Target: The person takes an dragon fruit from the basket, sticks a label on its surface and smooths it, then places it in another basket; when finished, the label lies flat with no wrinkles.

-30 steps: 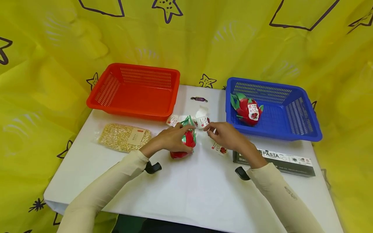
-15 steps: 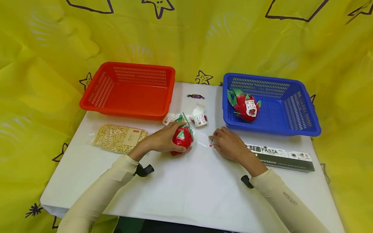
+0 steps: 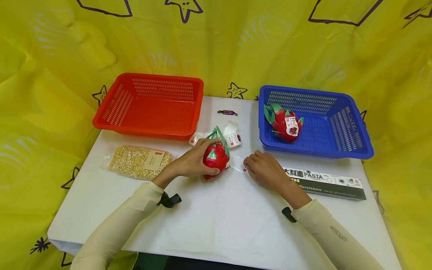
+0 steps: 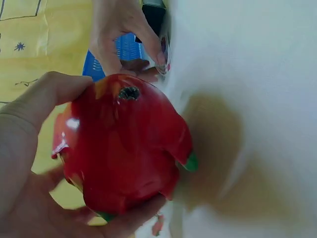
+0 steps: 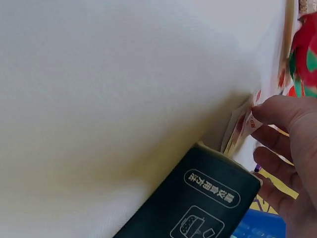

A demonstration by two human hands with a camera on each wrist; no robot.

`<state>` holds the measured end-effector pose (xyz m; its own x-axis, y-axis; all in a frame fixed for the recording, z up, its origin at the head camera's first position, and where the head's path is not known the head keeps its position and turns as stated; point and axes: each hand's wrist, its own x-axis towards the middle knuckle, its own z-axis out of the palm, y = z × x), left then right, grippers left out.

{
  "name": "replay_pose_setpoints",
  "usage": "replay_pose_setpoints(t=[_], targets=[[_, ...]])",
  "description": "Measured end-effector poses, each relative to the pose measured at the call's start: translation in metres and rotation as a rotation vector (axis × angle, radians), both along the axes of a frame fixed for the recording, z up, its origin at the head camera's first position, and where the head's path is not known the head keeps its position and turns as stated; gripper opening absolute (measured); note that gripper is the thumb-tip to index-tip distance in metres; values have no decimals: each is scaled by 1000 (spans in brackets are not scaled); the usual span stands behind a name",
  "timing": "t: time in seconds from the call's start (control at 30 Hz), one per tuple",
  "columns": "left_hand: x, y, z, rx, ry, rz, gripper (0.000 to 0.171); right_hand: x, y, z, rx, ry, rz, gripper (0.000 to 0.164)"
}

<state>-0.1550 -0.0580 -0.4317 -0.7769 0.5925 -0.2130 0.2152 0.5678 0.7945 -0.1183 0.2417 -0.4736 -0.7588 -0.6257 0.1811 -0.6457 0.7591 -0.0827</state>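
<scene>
My left hand (image 3: 195, 159) grips a red dragon fruit (image 3: 216, 159) with green leaf tips, over the middle of the white table. In the left wrist view, thumb and fingers curl round the glossy dragon fruit (image 4: 124, 153), its dark round end facing the camera. To its right, my right hand (image 3: 264, 168) is low over the table and pinches a small white label with red print (image 5: 251, 123) between thumb and forefinger. A clear strip with a red mark (image 3: 244, 170) shows between this hand and the fruit. Much of the label is hidden in the head view.
Behind stand a red basket (image 3: 148, 133) and a blue basket (image 3: 317, 152) holding another dragon fruit (image 3: 285, 125) with a label. Nearby lie a bag of yellow grains (image 3: 135, 161), a pasta box (image 3: 327, 187), loose labels (image 3: 233, 140) and a wrapped candy (image 3: 227, 112).
My right hand has gone from beside the loose labels to the label nearer the pasta box, now pinching it. The dragon fruit in my left hand has turned and shifted slightly right.
</scene>
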Motion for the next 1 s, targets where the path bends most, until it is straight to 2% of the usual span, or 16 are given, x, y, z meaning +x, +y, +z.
replay_pose_setpoints(t=[0.13, 0.27, 0.43, 0.6, 0.7, 0.87, 0.93, 1.0], targets=[[-3, 3, -6, 60, -3, -43, 83, 1, -1, -1, 19, 36, 14, 11], [-4, 3, -9, 50, 8, -51, 82, 1, -2, 4, 11, 27, 19, 9], [-3, 4, -7, 10, 46, -6, 84, 4, 0, 12, -61, -142, -67, 17], [-4, 5, -5, -7, 34, 4, 85, 6, 4, 21, -133, -266, -151, 15], [-7, 4, -4, 3, 12, -10, 87, 6, 2, 28, -264, -344, -186, 13], [-9, -2, -4, 65, -45, -58, 93, 7, -21, 35, -686, -509, -150, 9], [-9, -3, -4, 83, -67, -84, 97, 8, -33, 34, -806, -534, -132, 9], [-9, -3, -4, 90, -81, -107, 101, 9, -43, 31, -864, -521, -135, 8]])
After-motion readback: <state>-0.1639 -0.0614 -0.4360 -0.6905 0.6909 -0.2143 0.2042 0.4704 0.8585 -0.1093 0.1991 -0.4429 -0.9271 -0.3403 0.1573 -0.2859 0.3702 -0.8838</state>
